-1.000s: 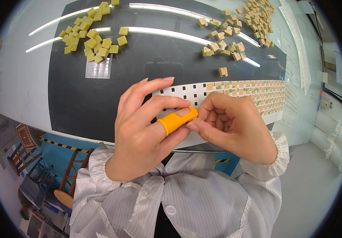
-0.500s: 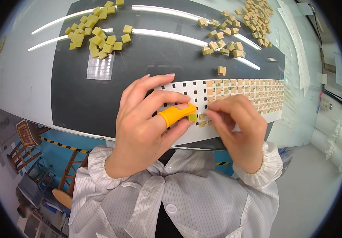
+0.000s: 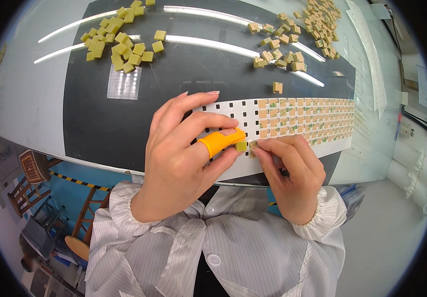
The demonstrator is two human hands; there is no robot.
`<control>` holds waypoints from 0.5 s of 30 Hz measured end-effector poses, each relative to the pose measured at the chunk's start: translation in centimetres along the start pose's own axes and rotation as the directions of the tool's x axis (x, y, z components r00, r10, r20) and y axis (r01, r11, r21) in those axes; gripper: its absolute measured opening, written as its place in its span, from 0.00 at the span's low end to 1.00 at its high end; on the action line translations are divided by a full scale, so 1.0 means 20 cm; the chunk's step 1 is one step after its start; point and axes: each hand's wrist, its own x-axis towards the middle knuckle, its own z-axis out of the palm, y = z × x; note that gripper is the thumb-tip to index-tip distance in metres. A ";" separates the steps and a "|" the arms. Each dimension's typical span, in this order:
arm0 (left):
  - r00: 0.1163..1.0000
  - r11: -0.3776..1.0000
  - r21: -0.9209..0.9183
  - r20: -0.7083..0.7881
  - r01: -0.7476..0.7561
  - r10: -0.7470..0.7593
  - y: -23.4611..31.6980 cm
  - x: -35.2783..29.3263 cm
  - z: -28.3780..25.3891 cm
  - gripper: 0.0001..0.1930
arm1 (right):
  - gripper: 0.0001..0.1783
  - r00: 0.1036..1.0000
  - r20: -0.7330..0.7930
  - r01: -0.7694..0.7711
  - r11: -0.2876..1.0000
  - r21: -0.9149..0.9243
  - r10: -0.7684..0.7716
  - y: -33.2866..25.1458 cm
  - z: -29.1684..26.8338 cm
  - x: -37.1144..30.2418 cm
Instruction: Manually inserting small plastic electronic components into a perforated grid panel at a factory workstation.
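Observation:
Pinched in my left hand [image 3: 176,153] is a small olive-green block [image 3: 241,146]. A yellow finger sleeve [image 3: 220,143] sits on one of its fingers, just above the block. Both hover over or rest on a white sticker sheet [image 3: 236,170], which has black squares on its left part and rows of tan stickers [image 3: 302,115] on its right. My right hand [image 3: 297,173] is closed at thumb and index finger, right beside the block, at a tan-green sticker [image 3: 253,146] near the sheet's lower edge. Whether this sticker is lifted is too small to tell.
Plain green blocks [image 3: 122,48] lie heaped at the far left, above a clear gridded sheet [image 3: 123,85]. Blocks with tan stickers [image 3: 317,24] are piled at the far right. A single one [image 3: 277,88] lies behind the sheet on the dark mat [image 3: 104,126].
My right hand has moved toward me and slightly left, bringing its fingertips to the sticker beside the block. My left hand has stayed nearly still, holding the block.

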 end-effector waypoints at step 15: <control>1.000 1.000 -0.005 0.004 0.002 -0.002 0.00 0.00 0.00 0.13 | 0.06 0.933 0.250 -0.326 0.903 0.279 0.259 0.01 -0.14 0.13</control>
